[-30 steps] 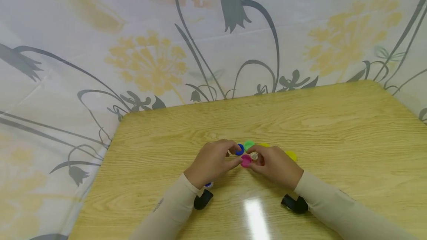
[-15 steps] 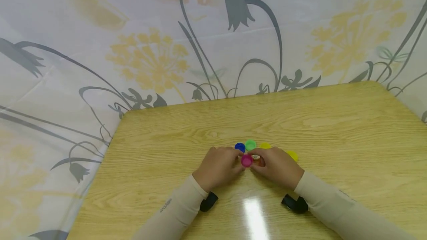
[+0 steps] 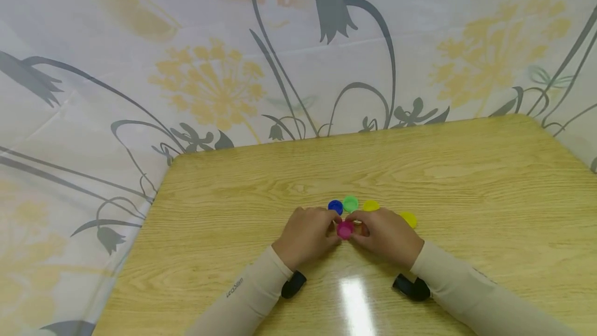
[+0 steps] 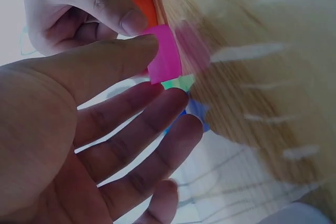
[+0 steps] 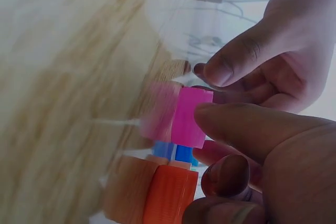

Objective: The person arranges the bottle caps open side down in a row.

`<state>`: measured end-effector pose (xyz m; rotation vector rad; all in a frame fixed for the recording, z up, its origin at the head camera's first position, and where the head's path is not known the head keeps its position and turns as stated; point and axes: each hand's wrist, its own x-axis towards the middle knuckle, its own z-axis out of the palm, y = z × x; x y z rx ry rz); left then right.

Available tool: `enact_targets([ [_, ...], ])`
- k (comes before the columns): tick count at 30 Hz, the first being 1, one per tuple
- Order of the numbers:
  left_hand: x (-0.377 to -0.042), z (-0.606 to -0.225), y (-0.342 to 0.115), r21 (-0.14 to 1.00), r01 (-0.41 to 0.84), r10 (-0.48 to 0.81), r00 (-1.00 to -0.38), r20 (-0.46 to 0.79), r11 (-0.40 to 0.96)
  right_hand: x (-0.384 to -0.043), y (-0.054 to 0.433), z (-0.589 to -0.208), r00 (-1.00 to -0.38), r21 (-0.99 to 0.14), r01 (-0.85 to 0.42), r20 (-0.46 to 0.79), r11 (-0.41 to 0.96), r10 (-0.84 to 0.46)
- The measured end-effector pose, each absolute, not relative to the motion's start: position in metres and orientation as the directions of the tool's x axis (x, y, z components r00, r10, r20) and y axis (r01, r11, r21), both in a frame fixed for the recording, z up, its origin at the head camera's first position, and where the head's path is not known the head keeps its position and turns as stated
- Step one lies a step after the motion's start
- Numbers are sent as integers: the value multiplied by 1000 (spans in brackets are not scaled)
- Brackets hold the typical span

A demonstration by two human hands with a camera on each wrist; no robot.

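Observation:
A pink bottle cap (image 3: 345, 230) stands on the table with its hollow side up, between my two hands. My left hand (image 3: 308, 237) holds its left side with thumb and index finger; the other fingers spread loosely in the left wrist view. From the other side my right hand (image 3: 387, 235) pinches the same cap (image 5: 191, 117), its thumb on the pink wall. An orange ribbed cap (image 5: 170, 195) sits beside it, close by my right fingers and mostly hidden in the head view. Just beyond the hands lie a blue cap (image 3: 335, 206) and a green cap (image 3: 351, 203).
Two yellow caps, one behind the right hand (image 3: 371, 205) and one farther right (image 3: 408, 220), lie on the wood-grain table (image 3: 233, 196). Black wrist devices (image 3: 294, 285) show under both sleeves. A flower-patterned cloth (image 3: 289, 56) hangs behind the table's far edge.
My left hand has drawn back from the blue cap and moved toward me, to the pink cap's side. The pink cap has shifted slightly toward me. The right hand has barely moved.

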<state>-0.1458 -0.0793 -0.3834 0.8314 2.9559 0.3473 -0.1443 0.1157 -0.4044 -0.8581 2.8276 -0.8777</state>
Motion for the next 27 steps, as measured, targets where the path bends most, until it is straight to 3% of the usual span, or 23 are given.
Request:
enact_targets([
  [12, -147, -382, -79, 320, 509, 530, -848, 27, 799, -143, 118, -399, -831, -512, -528, 146, 678, -537],
  [20, -150, -381, -85, 532, 457, 541, -841, -3, 713, -144, 121, -392, -847, -599, -494, 168, 631, -504],
  [27, -148, -377, -91, 633, 394, 533, -845, -35, 667, -141, 124, -389, -817, -672, -506, 171, 541, -552],
])
